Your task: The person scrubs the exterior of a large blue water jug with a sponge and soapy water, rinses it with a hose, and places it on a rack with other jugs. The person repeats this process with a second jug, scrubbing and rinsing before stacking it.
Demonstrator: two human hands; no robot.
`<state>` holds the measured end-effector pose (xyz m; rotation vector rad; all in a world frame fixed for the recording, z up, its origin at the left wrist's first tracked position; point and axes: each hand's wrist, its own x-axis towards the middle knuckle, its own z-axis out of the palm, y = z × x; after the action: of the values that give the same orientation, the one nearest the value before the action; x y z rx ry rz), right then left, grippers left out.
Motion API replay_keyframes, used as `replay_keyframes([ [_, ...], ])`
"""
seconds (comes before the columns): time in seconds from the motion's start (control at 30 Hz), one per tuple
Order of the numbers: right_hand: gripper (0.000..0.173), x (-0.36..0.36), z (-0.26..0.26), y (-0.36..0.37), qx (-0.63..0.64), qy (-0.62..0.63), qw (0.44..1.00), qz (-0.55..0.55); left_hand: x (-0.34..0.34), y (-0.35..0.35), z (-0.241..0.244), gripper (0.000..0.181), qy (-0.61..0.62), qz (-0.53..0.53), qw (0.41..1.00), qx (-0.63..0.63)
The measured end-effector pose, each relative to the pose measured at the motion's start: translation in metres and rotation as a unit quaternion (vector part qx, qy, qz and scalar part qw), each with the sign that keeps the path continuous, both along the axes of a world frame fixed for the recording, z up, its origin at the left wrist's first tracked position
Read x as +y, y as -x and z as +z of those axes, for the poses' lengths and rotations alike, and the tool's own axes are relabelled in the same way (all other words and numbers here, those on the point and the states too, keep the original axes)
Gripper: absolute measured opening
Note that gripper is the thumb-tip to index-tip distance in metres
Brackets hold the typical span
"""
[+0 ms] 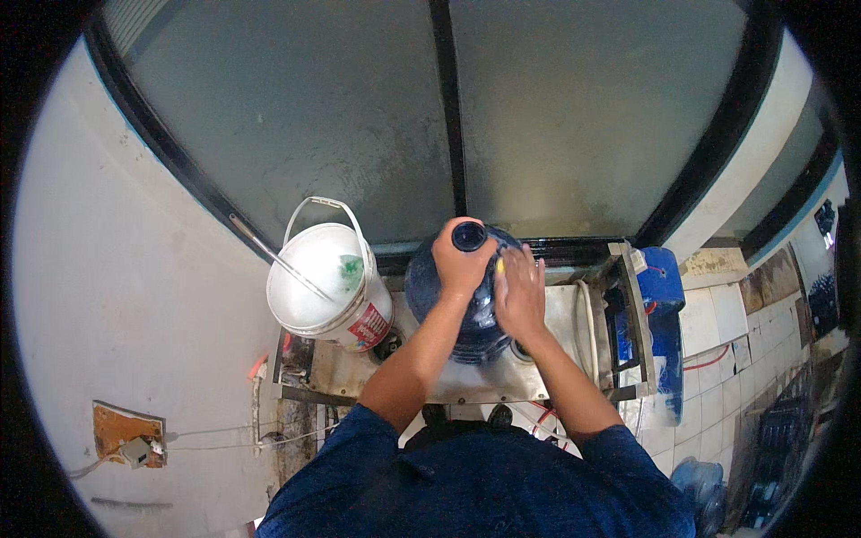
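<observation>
A large blue plastic water jug stands on a metal-topped bench, its open neck pointing up. My left hand is wrapped around the jug's neck. Flat against the jug's right shoulder lies my right hand, slightly blurred, with a bit of something yellow showing at its edge; the rest of that thing is hidden by the hand. To the left stands a white plastic bucket of suds, with a green patch in the foam. A thin rod leans in the bucket.
A pale hose hangs over the bench's right part, inside a metal frame. Blue plastic containers stand beyond it. Framed glass panes rise behind the bench. On the left wall is an electrical box with cables. More blue jugs are at lower right.
</observation>
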<state>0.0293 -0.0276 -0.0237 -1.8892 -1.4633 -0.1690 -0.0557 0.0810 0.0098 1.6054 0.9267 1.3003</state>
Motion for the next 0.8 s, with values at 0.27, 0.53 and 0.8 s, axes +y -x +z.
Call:
replay_keyframes([
  [0.27,0.043,0.061,0.037,0.045,0.53,-0.179,0.819,0.128,-0.015,0.003,0.007,0.043,0.186,0.054,0.955,-0.224],
  [0.53,0.04,0.094,0.018,0.009,0.528,-0.115,0.836,0.099,0.009,0.061,-0.011,0.048,0.027,-0.186,0.981,-0.047],
  [0.8,0.048,0.058,0.006,0.085,0.27,-0.214,0.936,-0.066,0.069,0.033,0.006,0.106,0.164,-0.499,0.837,-0.151],
])
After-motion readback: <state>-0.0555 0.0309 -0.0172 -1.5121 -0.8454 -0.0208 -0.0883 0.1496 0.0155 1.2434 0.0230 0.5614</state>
